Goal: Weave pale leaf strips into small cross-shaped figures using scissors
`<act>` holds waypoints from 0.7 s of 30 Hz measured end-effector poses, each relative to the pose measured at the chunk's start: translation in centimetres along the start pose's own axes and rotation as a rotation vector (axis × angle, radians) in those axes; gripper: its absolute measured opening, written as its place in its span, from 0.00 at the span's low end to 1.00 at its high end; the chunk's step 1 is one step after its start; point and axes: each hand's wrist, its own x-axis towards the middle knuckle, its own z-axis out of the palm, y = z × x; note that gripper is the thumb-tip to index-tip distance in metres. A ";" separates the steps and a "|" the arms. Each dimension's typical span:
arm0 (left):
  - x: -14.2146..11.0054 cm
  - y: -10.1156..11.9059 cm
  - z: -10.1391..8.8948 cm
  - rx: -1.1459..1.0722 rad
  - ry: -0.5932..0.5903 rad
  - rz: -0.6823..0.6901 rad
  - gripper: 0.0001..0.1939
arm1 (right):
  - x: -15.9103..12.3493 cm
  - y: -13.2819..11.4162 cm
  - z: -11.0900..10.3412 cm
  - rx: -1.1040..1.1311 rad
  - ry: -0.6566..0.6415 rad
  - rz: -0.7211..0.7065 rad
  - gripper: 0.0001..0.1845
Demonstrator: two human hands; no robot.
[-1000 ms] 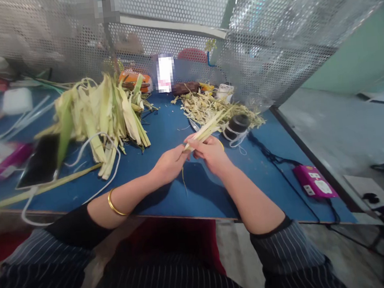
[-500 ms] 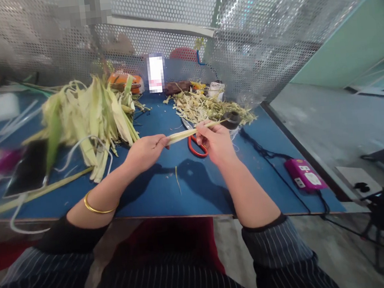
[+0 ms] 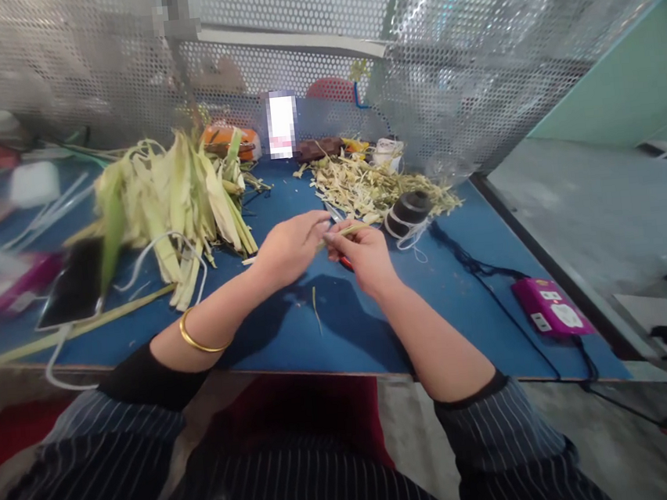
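My left hand (image 3: 293, 247) and my right hand (image 3: 363, 256) meet above the middle of the blue table (image 3: 283, 341). Between them is a narrow pale-green corn husk strip (image 3: 353, 231). The right thumb and fingers pinch it, while the left fingers close over it and hide much of its length. One end pokes out left of the left hand. Under the hands lie scissors (image 3: 346, 263) with red handles, mostly covered. A black cone of white thread (image 3: 408, 213) stands right of the right hand. A thin husk sliver (image 3: 316, 310) rests on the table nearer me.
Long corn husks (image 3: 172, 195) are heaped at left, beside a phone (image 3: 71, 283) and white cable (image 3: 192, 256). Shredded husk (image 3: 362, 184) lies behind the hands. A lit screen (image 3: 282, 125) stands at the back. At right sit a purple power box (image 3: 551, 307) and black cords (image 3: 477, 268).
My hands have come together, the left moving right along the husk strip, which was stretched between them. The right end no longer sticks out over the thread cone. The view has shifted slightly.
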 end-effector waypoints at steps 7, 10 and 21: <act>0.1 -0.4 1.1 -0.368 -0.159 -0.150 0.18 | 0.1 -0.1 -0.4 -0.028 -0.022 0.069 0.14; -0.2 -0.5 0.4 -0.449 -0.253 -0.148 0.15 | -0.1 -0.5 -0.4 -0.035 -0.051 0.073 0.14; -0.3 -1.3 0.1 -0.426 -0.222 -0.260 0.09 | -0.2 -1.1 -0.7 -0.030 -0.088 0.074 0.13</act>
